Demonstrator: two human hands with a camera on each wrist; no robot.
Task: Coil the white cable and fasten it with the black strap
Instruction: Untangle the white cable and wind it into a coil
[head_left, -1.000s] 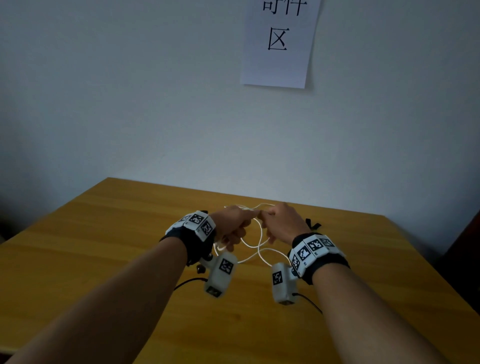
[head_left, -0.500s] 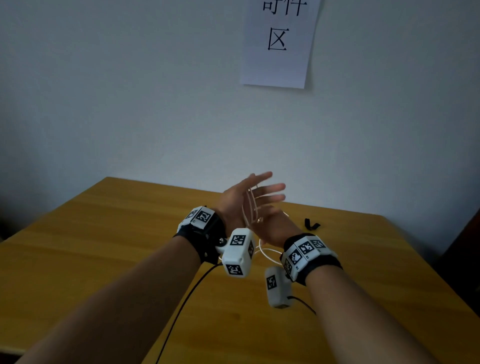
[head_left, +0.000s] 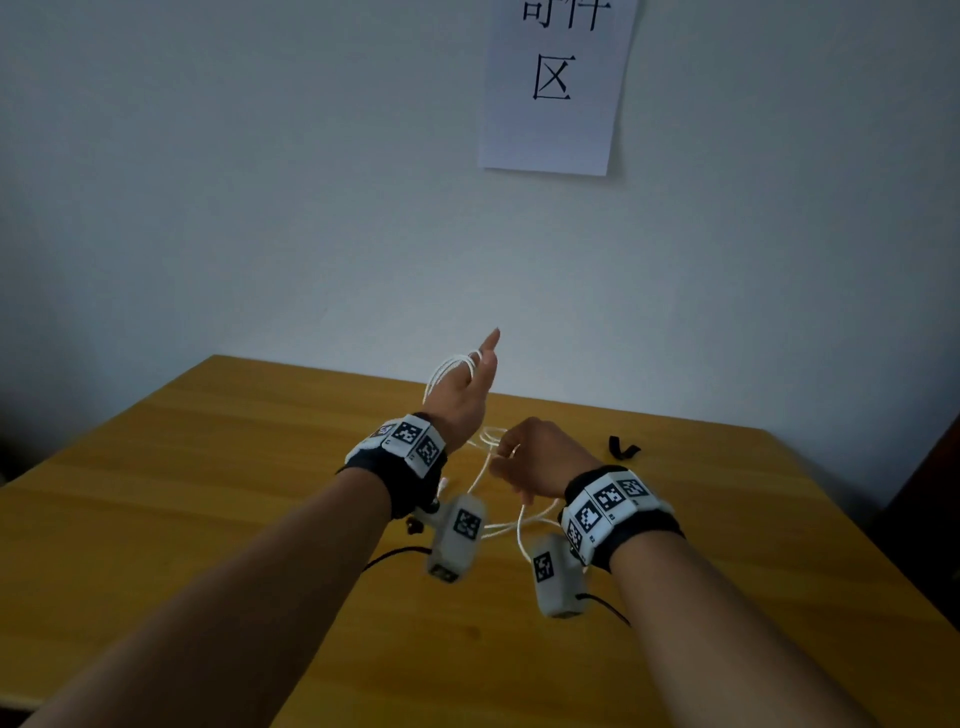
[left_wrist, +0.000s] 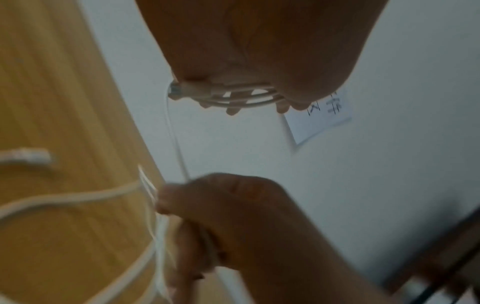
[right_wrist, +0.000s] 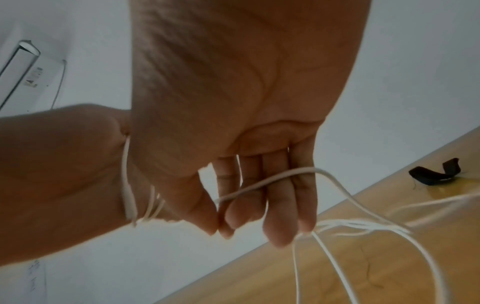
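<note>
My left hand (head_left: 467, 387) is raised above the table with its fingers straight, and several turns of the white cable (head_left: 451, 366) are wound round it. In the left wrist view the turns (left_wrist: 244, 97) cross the palm, with a connector (left_wrist: 176, 90) at their end. My right hand (head_left: 535, 457) is lower and to the right; thumb and forefinger pinch the cable (right_wrist: 272, 179) leading off the coil. The slack (left_wrist: 64, 200) trails on the table. The black strap (head_left: 621, 449) lies curled on the wood just right of my right hand, also in the right wrist view (right_wrist: 428, 172).
The wooden table (head_left: 208, 493) stands against a pale wall with a printed paper sheet (head_left: 553, 88) taped high up. The cable's other connector end (left_wrist: 26, 156) lies on the wood. Dark wires (head_left: 395, 556) hang from the wrist cameras.
A second ago both hands pinched the cable together low over the table. The left hand has since straightened and risen with the loops round it; the right has dropped back, drawing cable.
</note>
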